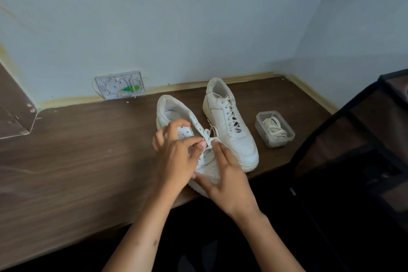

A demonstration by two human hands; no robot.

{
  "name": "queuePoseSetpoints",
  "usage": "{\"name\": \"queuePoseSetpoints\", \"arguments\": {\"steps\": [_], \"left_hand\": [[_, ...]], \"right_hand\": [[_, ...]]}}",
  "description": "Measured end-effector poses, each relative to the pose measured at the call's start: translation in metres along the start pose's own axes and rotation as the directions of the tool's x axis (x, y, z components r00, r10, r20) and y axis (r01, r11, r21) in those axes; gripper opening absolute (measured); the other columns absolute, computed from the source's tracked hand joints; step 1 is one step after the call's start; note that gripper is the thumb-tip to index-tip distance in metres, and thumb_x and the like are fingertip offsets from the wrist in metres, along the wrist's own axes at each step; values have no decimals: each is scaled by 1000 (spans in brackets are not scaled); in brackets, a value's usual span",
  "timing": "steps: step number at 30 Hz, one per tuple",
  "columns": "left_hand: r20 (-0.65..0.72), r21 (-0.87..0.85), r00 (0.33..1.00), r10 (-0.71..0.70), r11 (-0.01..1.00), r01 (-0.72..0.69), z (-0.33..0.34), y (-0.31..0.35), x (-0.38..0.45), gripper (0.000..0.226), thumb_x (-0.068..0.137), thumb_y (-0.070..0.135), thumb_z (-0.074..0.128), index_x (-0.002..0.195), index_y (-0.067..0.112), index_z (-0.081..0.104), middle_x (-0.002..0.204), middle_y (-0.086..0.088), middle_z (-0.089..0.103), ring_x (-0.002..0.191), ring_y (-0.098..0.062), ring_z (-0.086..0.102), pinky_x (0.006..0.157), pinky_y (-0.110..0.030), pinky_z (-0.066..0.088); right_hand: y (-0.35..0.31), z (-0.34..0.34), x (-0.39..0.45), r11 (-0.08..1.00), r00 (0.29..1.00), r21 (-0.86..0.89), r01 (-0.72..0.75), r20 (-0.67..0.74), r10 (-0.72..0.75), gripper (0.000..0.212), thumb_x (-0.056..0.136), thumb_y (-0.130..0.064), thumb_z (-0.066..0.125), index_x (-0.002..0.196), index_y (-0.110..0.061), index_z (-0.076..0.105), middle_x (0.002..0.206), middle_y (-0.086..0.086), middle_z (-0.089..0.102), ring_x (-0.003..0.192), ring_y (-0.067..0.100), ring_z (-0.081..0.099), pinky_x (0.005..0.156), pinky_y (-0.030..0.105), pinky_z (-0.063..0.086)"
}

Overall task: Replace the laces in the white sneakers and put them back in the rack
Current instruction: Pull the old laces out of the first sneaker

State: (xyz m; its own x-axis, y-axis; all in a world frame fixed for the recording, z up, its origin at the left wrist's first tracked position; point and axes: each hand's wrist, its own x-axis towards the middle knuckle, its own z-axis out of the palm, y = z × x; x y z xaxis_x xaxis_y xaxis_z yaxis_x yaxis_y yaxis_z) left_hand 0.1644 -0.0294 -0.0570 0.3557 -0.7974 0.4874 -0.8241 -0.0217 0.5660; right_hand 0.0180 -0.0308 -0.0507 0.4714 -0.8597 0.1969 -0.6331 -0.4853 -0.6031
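Two white sneakers stand on the brown wooden desk (77,150). The near sneaker (174,115) is partly laced, its toe at the desk's front edge. My left hand (176,157) pinches its white lace (209,137) over the eyelets. My right hand (229,179) lies on the toe, thumb along the sole, forefinger touching the lace. The far sneaker (229,126) stands to the right, fully laced. A clear plastic box (274,129) further right holds a coil of white laces.
A dark mesh shoe rack (364,139) rises at the right edge of the desk. A white wall plate with green wiring (120,85) leans against the pale wall at the back. A clear acrylic panel (15,112) stands at the far left.
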Motion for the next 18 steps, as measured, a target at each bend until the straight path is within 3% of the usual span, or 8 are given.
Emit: {"name": "queuePoseSetpoints", "arguments": {"steps": [4, 6, 7, 9, 12, 18], "left_hand": [[-46, -267, 996, -75, 962, 60, -19, -1, 6, 5, 73, 52, 68, 69, 51, 69, 116, 23, 52, 115, -18, 37, 101, -43, 31], [29, -453, 983, -180, 875, 174, -33, -2, 4, 17, 71, 55, 55, 59, 53, 67, 113, 17, 61, 115, -11, 37, 108, -41, 25], [66, -458, 972, -225, 859, 230, -37, -5, 3, 22, 71, 56, 49, 59, 53, 68, 108, 13, 65, 115, -10, 36, 110, -44, 23], [33, -257, 965, -260, 931, 260, -42, -10, 5, 34, 73, 63, 46, 56, 44, 69, 105, 17, 64, 115, -13, 36, 108, -45, 20], [-86, 114, 993, -78, 990, 88, -38, -13, 6, 28, 75, 64, 60, 68, 41, 73, 118, 19, 57, 117, -24, 38, 103, -52, 23], [-8, 269, 994, 107, 958, -101, -26, -6, 9, 18, 82, 52, 67, 85, 37, 77, 140, 8, 50, 128, -31, 33, 113, -57, 7]], "right_hand": [[0, 9, 2, 999, 998, -37, 20, -53, -22, 93, 86, -65, 52, 154, -11, 21, 158, 4, 28, 146, 12, 25, 117, 18, 17], [0, 12, 3, 999, 998, -37, 21, -64, -24, 91, 87, -64, 53, 155, -13, 20, 159, 3, 27, 146, 12, 23, 118, 19, 17], [-1, 13, 4, 999, 997, -36, 22, -69, -24, 90, 88, -62, 56, 155, -14, 20, 159, 3, 27, 146, 12, 23, 118, 20, 18], [-2, 15, 4, 999, 996, -35, 24, -86, -27, 89, 88, -59, 59, 154, -14, 22, 157, 3, 30, 145, 12, 25, 118, 21, 20], [-3, 16, 5, 1000, 994, -16, 21, -109, -23, 88, 87, -59, 61, 154, -16, 25, 158, 1, 30, 146, 10, 24, 118, 23, 22], [-3, 18, 5, 1000, 992, 3, -6, -125, 6, 92, 82, -71, 51, 153, -18, 30, 153, 3, 37, 143, 12, 30, 116, 30, 32]]}}
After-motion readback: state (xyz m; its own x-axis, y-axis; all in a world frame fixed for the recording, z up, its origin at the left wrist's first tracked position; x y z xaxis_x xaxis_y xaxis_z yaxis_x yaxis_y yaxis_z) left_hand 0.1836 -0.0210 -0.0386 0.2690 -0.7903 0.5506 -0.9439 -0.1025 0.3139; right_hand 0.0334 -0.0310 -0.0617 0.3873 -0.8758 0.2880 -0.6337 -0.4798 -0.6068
